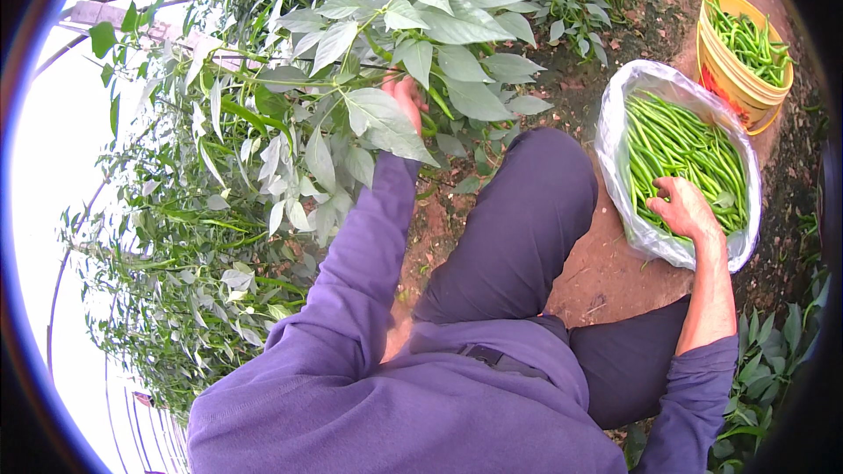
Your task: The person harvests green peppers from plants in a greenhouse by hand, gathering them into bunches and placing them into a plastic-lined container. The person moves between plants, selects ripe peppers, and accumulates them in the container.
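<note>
My left hand [405, 100] reaches in among the leaves of a chili pepper plant [388, 118], close to a thin dark line that crosses the foliage. Leaves cover part of that hand, so its grip is hidden. A green chili pepper [440, 103] hangs just right of it. On my other side, my right hand [685, 207] is low over a heap of long green chili peppers [678, 138], fingers bent down at the pile. Whether it holds any pepper does not show. The heap fills a container lined with a clear plastic bag [612, 112], its edge folded outward.
Behind the lined container stands a yellow bucket [731, 82] of green chili peppers. My bent knee [546, 164] lies between the plants and the container. Bare reddish soil [606, 270] runs below. More plants [764, 355] grow at lower right; greenhouse hoops [59, 303] curve at left.
</note>
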`<state>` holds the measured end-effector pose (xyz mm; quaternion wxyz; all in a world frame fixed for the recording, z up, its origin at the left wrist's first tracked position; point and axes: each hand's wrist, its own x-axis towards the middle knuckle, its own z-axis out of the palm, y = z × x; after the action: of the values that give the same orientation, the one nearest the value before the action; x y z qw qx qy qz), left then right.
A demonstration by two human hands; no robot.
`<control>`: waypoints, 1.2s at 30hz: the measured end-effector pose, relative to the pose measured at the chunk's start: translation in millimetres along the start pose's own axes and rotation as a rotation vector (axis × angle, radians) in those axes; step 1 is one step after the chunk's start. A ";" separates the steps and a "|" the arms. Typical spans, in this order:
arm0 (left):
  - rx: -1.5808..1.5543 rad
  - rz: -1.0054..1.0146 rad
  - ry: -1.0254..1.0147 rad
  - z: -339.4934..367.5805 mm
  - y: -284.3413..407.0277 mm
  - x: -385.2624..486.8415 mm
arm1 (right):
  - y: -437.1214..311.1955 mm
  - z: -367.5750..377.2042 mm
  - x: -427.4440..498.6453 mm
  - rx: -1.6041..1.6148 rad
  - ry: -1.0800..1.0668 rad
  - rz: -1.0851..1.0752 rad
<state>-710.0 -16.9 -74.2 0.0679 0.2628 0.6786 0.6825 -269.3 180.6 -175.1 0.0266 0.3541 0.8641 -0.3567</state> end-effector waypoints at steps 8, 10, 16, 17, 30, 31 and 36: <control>0.380 0.142 0.067 -35.4 -53.8 5.8 | 1.0 1.5 0.8 -0.005 0.024 -0.015; 0.394 0.126 0.049 -43.6 -69.6 7.4 | 1.0 1.7 1.1 -0.010 0.020 -0.017; 0.337 0.139 0.117 -47.9 -76.1 -0.3 | 2.4 1.2 1.5 -0.023 0.005 -0.014; 0.298 0.125 0.071 -48.3 -69.2 -3.4 | 2.7 1.6 1.3 -0.022 0.008 -0.016; 0.164 -0.187 -0.011 -13.0 -25.3 -34.8 | 1.8 1.8 -0.1 -0.010 0.008 -0.004; 0.212 -0.217 -0.072 -12.9 -21.7 -39.9 | 1.9 1.4 -0.2 -0.014 0.012 -0.003; 0.372 -0.023 -0.264 3.0 -7.3 -76.8 | -4.9 -0.4 -3.0 -0.075 0.047 -0.046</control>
<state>-645.1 -48.2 -101.9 0.1139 0.3500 0.7810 0.5045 -270.0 176.7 -171.0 0.0113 0.3414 0.8851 -0.3162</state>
